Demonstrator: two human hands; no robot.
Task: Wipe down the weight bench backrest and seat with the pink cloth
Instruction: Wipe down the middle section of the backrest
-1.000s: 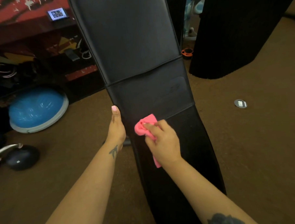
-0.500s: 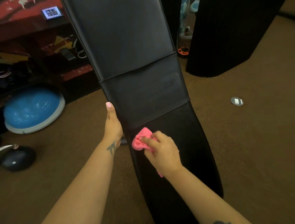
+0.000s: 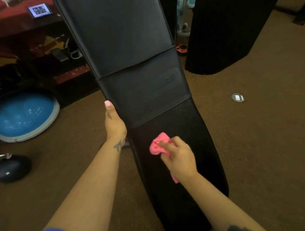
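Gripping pink cloth [image 3: 158, 146], right hand [image 3: 179, 157] on seat [image 3: 193, 139].

place: home gym / workout rm
shows it: black padded weight bench [image 3: 128, 51], blue balance-trainer dome [image 3: 24, 114], kettlebell [image 3: 10, 167] on brown carpet [image 3: 254, 145], black punching bag [image 3: 223, 33]
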